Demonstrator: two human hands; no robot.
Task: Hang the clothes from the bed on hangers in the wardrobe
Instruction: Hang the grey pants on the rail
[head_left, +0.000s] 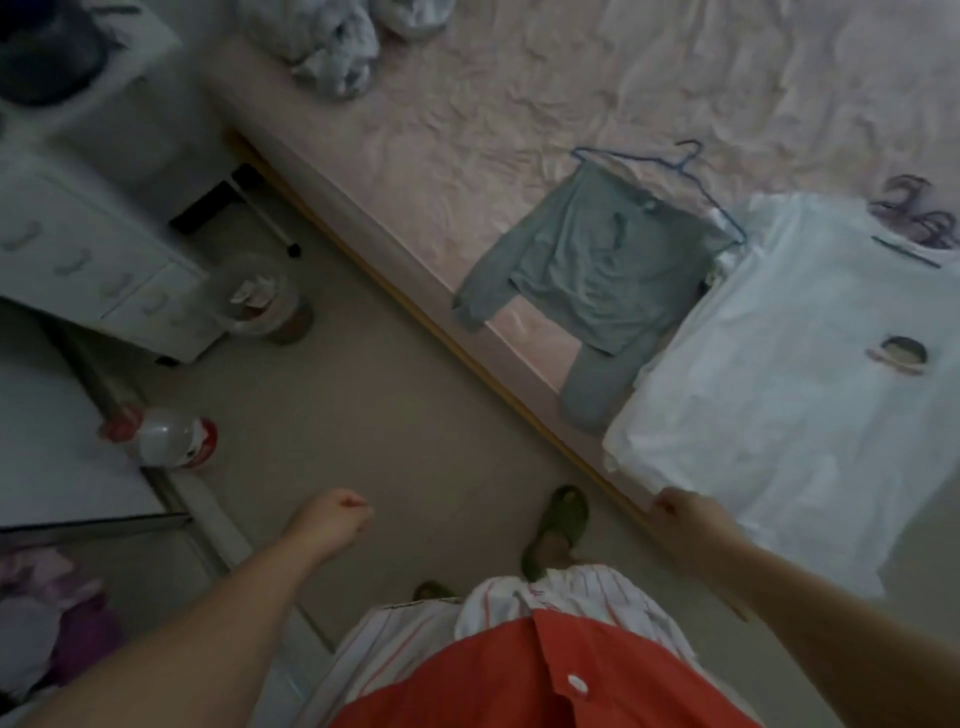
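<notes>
My right hand (670, 506) pinches the white shirt (769, 374) hem at the bed (415, 171) edge; my left hand (345, 512) is fisted, empty. Tugging could slide it off its hanger (906, 252).

A home bedroom: a bed (519, 130) with a wrinkled pink sheet fills the upper right. On the bed lie a grey-green top (587, 270) on a blue wire hanger (675, 166) and a white T-shirt (779, 364). Left of the bed stand a white drawer unit (93, 260) and a small waste bin (265, 306), with a plastic bottle (166, 436) on the tiled floor (389, 415)
</notes>
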